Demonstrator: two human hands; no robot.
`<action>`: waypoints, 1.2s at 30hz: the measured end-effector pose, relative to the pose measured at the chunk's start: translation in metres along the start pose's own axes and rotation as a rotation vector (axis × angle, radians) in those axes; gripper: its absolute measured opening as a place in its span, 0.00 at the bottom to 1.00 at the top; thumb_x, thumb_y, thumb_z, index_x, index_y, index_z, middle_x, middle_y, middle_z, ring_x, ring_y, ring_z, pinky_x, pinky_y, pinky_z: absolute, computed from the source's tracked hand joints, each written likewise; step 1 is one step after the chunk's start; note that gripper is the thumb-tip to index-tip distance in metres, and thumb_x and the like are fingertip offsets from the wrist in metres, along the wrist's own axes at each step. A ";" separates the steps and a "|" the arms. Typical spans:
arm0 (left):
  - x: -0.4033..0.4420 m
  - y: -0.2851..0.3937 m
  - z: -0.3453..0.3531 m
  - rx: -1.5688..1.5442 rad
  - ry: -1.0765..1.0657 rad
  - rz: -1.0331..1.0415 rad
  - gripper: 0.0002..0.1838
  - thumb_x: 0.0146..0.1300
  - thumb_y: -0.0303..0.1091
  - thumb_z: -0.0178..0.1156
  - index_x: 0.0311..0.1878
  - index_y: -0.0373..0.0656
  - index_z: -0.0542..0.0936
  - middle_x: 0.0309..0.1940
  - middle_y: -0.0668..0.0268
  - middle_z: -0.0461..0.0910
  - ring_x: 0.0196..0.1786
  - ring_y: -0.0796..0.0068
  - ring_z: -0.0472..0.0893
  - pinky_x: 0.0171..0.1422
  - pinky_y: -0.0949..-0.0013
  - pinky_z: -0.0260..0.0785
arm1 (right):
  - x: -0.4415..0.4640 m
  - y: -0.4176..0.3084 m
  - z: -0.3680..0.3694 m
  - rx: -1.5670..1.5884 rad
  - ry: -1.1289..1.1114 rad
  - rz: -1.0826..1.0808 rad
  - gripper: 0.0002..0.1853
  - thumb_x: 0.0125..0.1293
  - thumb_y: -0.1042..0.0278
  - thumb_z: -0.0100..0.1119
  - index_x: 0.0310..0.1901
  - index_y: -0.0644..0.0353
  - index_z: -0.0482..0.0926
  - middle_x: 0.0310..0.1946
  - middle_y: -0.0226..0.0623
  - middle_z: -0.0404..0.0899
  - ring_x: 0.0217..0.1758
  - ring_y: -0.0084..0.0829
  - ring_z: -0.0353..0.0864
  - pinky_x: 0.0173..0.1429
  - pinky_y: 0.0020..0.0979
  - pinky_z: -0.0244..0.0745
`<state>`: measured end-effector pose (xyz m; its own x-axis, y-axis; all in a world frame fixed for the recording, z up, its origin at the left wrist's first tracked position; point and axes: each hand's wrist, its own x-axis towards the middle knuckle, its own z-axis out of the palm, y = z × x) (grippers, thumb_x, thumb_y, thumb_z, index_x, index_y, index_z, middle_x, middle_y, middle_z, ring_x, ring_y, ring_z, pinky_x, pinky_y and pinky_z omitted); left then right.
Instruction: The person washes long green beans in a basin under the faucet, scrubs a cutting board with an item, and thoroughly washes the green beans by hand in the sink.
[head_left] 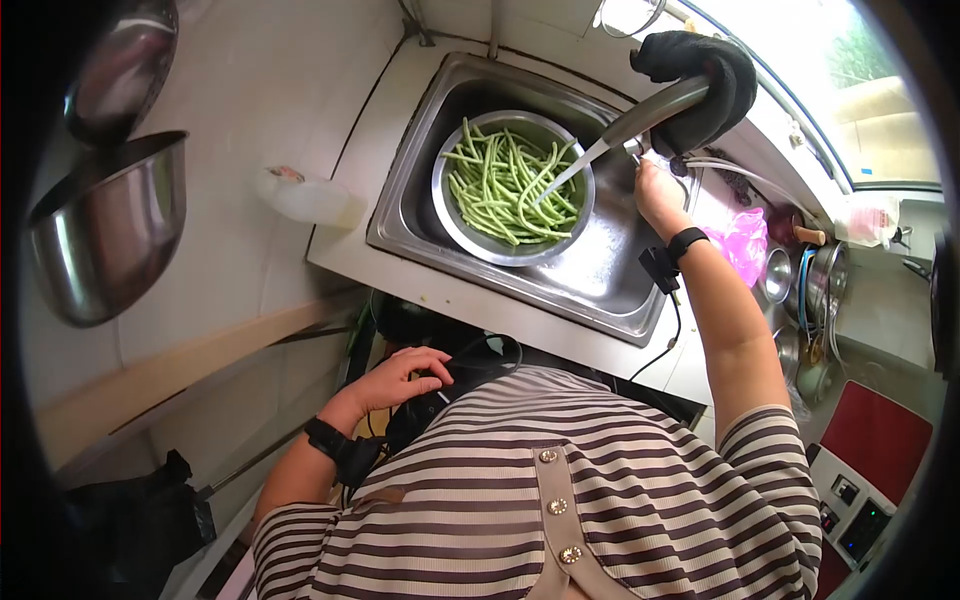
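Long green beans lie in a round metal bowl inside the steel sink. Water runs from the faucet down onto the beans. My right hand is up at the faucet's base by the sink's right edge, its fingers wrapped round the handle, which is mostly hidden. A black cloth hangs over the faucet's top. Near my waist, in front of the counter, my left hand hangs with its fingers apart and bent a little, holding nothing.
A clear plastic bottle is left of the sink. Metal pots hang on the left wall. A pink plastic bag and several metal bowls are on the right, below a window. A cable runs from my right wrist.
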<state>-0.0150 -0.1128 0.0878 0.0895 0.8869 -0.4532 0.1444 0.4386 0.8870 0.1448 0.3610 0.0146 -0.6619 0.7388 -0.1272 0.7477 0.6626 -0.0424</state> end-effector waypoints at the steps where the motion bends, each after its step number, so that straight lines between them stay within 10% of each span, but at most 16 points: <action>1: 0.001 0.006 0.000 -0.078 0.048 0.013 0.10 0.62 0.36 0.58 0.45 0.47 0.81 0.56 0.60 0.74 0.62 0.63 0.70 0.67 0.62 0.56 | 0.004 0.003 0.008 -0.016 0.000 0.011 0.15 0.70 0.59 0.43 0.40 0.61 0.75 0.28 0.52 0.81 0.33 0.50 0.83 0.38 0.47 0.77; 6: 0.007 0.010 -0.004 -0.140 0.190 -0.012 0.11 0.60 0.33 0.60 0.46 0.47 0.81 0.54 0.63 0.76 0.59 0.64 0.72 0.67 0.65 0.59 | 0.002 -0.004 0.006 -0.041 -0.001 0.037 0.14 0.69 0.59 0.44 0.37 0.60 0.75 0.26 0.48 0.81 0.30 0.47 0.83 0.35 0.47 0.76; 11: 0.016 0.023 -0.016 0.178 0.137 -0.108 0.11 0.62 0.40 0.58 0.45 0.50 0.81 0.52 0.67 0.77 0.61 0.70 0.71 0.74 0.49 0.40 | 0.003 0.001 0.016 -0.024 0.046 0.009 0.13 0.69 0.58 0.44 0.38 0.59 0.74 0.26 0.48 0.81 0.30 0.48 0.83 0.34 0.48 0.76; 17: 0.036 0.045 -0.036 0.217 0.118 -0.154 0.13 0.62 0.40 0.58 0.47 0.45 0.79 0.47 0.64 0.79 0.53 0.66 0.76 0.61 0.63 0.63 | 0.006 0.008 0.032 0.098 0.089 -0.008 0.14 0.69 0.58 0.47 0.44 0.60 0.74 0.25 0.48 0.80 0.29 0.47 0.82 0.35 0.44 0.76; 23: 0.083 0.034 -0.075 0.444 0.203 -0.167 0.14 0.63 0.39 0.57 0.47 0.41 0.78 0.41 0.58 0.81 0.43 0.59 0.79 0.48 0.63 0.70 | -0.025 -0.013 0.039 1.423 0.014 0.490 0.21 0.68 0.53 0.51 0.51 0.65 0.72 0.28 0.43 0.80 0.28 0.34 0.82 0.35 0.34 0.77; 30: 0.179 -0.034 -0.097 0.996 0.310 0.038 0.21 0.64 0.42 0.55 0.54 0.36 0.73 0.52 0.54 0.76 0.61 0.53 0.70 0.64 0.52 0.59 | -0.104 -0.088 0.119 0.288 -0.154 -0.653 0.13 0.63 0.57 0.54 0.45 0.51 0.80 0.48 0.33 0.77 0.57 0.34 0.71 0.58 0.41 0.61; 36: 0.217 -0.060 -0.083 1.170 0.113 -0.167 0.22 0.67 0.49 0.50 0.52 0.41 0.77 0.52 0.58 0.76 0.63 0.57 0.68 0.67 0.35 0.47 | -0.093 -0.078 0.100 0.101 -0.355 -0.476 0.17 0.62 0.53 0.56 0.47 0.52 0.80 0.46 0.32 0.77 0.62 0.33 0.66 0.66 0.47 0.53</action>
<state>-0.0857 0.0654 -0.0568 -0.0947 0.8650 -0.4927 0.9642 0.2029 0.1709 0.1534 0.2281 -0.0692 -0.8799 0.2658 -0.3939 0.3864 0.8827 -0.2676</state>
